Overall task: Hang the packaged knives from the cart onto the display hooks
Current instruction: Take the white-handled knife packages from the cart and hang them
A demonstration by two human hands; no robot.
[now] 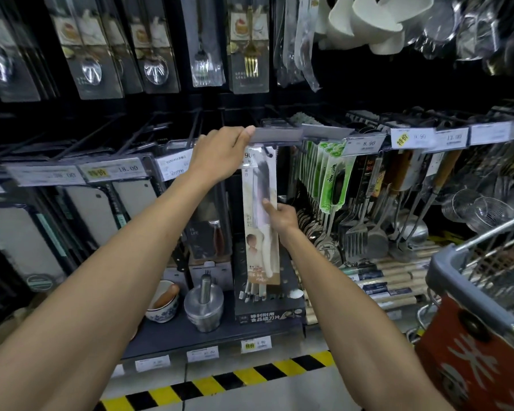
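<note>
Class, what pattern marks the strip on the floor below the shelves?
The floor strip has yellow and black diagonal stripes, shown in the head view.

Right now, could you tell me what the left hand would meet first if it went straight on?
The left hand grips the grey tag; pushing on, likely the neighbouring tag, depth unclear.

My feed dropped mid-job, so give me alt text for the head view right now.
The right hand holds a packaged knife upright by its middle, its top at a display hook, while the left hand grips the price label holder just above it. A wire cart stands at lower right.
</note>
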